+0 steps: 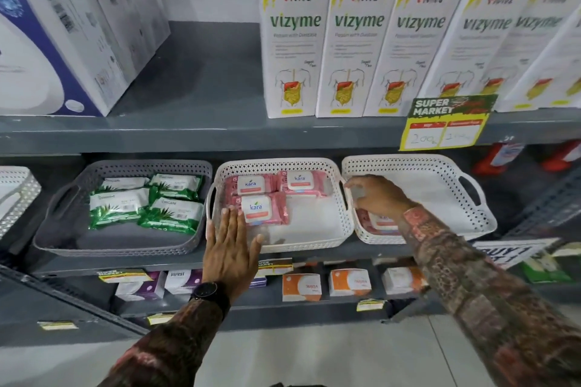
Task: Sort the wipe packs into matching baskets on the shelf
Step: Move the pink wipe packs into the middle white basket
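Vizyme cartons (352,41), supermarket price tag (446,124)

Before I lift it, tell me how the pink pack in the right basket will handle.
The pink pack under the right hand looks like soft film: probably floppy. Its glossy wrap may slip. It lies flat in the right basket, so rolling seems unlikely.

"Vizyme" on yellow-white boxes (295,41), "kara" on pink wipe packs (259,209).

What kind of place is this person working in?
Most likely a shop aisle, perhaps a pharmacy section. A yellow "Super Market" price tag hangs from the grey metal shelf, identical Vizyme boxes stand in a row, and wipe packs sit in baskets.
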